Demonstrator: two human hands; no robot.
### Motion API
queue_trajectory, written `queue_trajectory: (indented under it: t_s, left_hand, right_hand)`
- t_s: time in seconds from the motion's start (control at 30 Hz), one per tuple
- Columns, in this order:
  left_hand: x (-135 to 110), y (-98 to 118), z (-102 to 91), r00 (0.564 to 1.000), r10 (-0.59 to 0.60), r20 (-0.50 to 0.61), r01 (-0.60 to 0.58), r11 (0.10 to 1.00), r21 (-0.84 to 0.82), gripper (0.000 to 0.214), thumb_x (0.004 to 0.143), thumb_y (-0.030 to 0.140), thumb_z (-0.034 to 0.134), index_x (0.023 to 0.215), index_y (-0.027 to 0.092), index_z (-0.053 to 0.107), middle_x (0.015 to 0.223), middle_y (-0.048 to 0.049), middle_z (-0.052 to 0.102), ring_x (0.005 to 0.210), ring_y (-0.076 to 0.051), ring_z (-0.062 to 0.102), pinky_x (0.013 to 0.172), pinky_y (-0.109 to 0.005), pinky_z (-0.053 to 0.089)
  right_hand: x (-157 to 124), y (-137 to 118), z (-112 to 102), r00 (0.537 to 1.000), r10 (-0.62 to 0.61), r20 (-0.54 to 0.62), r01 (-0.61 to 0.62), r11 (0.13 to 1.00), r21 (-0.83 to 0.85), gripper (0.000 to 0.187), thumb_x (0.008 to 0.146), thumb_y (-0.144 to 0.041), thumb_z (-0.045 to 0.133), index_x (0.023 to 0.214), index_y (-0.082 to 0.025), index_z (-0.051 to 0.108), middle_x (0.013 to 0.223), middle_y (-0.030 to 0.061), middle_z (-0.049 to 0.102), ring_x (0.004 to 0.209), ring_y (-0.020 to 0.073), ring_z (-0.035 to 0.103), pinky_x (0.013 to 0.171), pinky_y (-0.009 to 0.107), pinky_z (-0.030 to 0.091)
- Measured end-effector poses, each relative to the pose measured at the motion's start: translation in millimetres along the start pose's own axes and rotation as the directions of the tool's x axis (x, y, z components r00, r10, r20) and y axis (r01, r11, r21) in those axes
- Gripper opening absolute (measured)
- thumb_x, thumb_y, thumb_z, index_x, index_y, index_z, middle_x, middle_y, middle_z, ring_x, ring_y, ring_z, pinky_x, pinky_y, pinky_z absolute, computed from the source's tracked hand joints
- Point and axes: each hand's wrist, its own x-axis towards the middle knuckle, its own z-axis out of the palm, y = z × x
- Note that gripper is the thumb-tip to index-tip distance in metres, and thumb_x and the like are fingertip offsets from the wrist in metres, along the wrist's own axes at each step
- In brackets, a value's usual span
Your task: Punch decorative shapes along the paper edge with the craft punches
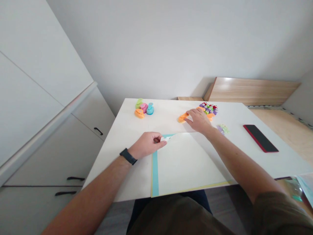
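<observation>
My left hand (pixel 146 143), with a dark band on its wrist, pinches the lifted far-left corner of a large white paper sheet (pixel 188 160). Under that sheet, blue paper (pixel 155 173) shows along the left side, and a yellow edge (pixel 207 186) shows at the front. Beyond the sheet's far edge, my right hand (pixel 199 120) has its thumb and fingers closed on an orange craft punch (pixel 183 117) resting on the table. Just behind this hand stand several small red, green and purple capped pieces (pixel 210 108), partly covered by it.
At the table's back left sit a green punch (pixel 139 103), a pink punch (pixel 143 107), a blue punch (pixel 150 109) and another orange punch (pixel 139 113). Small green and purple paper cutouts (pixel 222 129) lie right of my right hand. A black, red-edged slab (pixel 260 138) lies farther right.
</observation>
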Motion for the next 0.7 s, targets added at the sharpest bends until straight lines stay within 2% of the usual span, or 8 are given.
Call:
queue_trajectory:
  t_s: [0.1,0.2,0.27,0.4,0.47,0.53,0.6,0.7]
  left_hand:
    - [0,0,0.0,1.000,0.013,-0.005,-0.013,1.000,0.028,0.034,0.086,0.051,0.070,0.079,0.018,0.071,0.069,0.0008,0.064,0.065,-0.014,0.056,0.057,-0.023,0.043]
    - [0,1,-0.4,1.000,0.021,-0.004,-0.021,0.998,0.058,0.034,0.086,0.050,0.069,0.079,0.018,0.070,0.069,0.0005,0.064,0.066,-0.014,0.057,0.058,-0.023,0.043]
    - [0,1,-0.9,1.000,0.026,0.002,-0.026,0.998,0.063,0.033,0.087,0.050,0.068,0.078,0.018,0.069,0.070,0.0004,0.064,0.066,-0.014,0.057,0.059,-0.024,0.043]
    - [-1,4,-1.9,1.000,0.025,0.010,-0.025,0.997,0.071,0.033,0.088,0.049,0.067,0.076,0.018,0.068,0.069,0.0002,0.064,0.066,-0.014,0.057,0.059,-0.024,0.042]
    - [-1,5,-2.4,1.000,0.025,0.007,-0.026,0.996,0.083,0.032,0.087,0.048,0.067,0.076,0.018,0.068,0.069,0.0001,0.064,0.066,-0.015,0.057,0.059,-0.025,0.041]
    - [-2,6,-2.5,1.000,0.027,-0.001,-0.027,0.996,0.087,0.031,0.086,0.048,0.068,0.076,0.018,0.068,0.069,0.0004,0.065,0.066,-0.015,0.057,0.059,-0.025,0.041]
    - [-2,7,-2.3,1.000,0.029,-0.008,-0.028,0.996,0.079,0.031,0.086,0.047,0.068,0.075,0.018,0.067,0.068,0.0011,0.064,0.065,-0.014,0.056,0.059,-0.025,0.041]
    - [-2,7,-1.8,0.999,0.033,-0.006,-0.032,0.998,0.054,0.031,0.086,0.047,0.067,0.073,0.019,0.064,0.067,0.0021,0.063,0.064,-0.014,0.055,0.059,-0.025,0.040]
  right_hand:
    - [4,6,0,0.999,0.019,-0.032,-0.020,0.999,-0.036,0.040,0.099,-0.047,0.058,0.112,-0.012,0.071,0.114,0.0194,0.070,0.115,0.0351,0.055,0.105,0.048,0.038]
    - [2,12,-3,0.997,0.049,-0.054,-0.055,0.994,-0.098,0.038,0.097,-0.046,0.058,0.105,-0.012,0.072,0.110,0.0203,0.069,0.113,0.0356,0.054,0.103,0.048,0.039]
    - [0,14,-5,0.991,0.114,-0.071,-0.123,0.983,-0.137,0.039,0.096,-0.048,0.058,0.101,-0.012,0.073,0.109,0.0218,0.068,0.113,0.0377,0.053,0.102,0.050,0.039]
    - [-4,9,-9,0.955,0.259,-0.147,-0.284,0.939,-0.192,0.049,0.094,-0.053,0.058,0.102,-0.008,0.074,0.113,0.0283,0.064,0.116,0.0444,0.049,0.099,0.056,0.038]
    - [-2,2,-11,0.950,0.255,-0.181,-0.288,0.940,-0.183,0.048,0.093,-0.052,0.060,0.107,-0.008,0.072,0.115,0.0282,0.063,0.117,0.0446,0.049,0.099,0.056,0.038]
    - [4,-10,-13,0.960,0.210,-0.185,-0.235,0.964,-0.126,0.046,0.091,-0.052,0.063,0.112,-0.011,0.070,0.118,0.0249,0.064,0.118,0.0428,0.051,0.101,0.055,0.039]
    - [16,-26,-14,0.977,0.165,-0.137,-0.168,0.986,-0.009,0.046,0.090,-0.054,0.065,0.114,-0.016,0.068,0.120,0.0202,0.066,0.119,0.0392,0.054,0.102,0.051,0.041]
    - [44,-57,-11,0.991,0.133,0.020,-0.134,0.966,0.222,0.045,0.093,-0.058,0.061,0.113,-0.018,0.067,0.118,0.0144,0.070,0.109,0.0297,0.063,0.096,0.041,0.047]
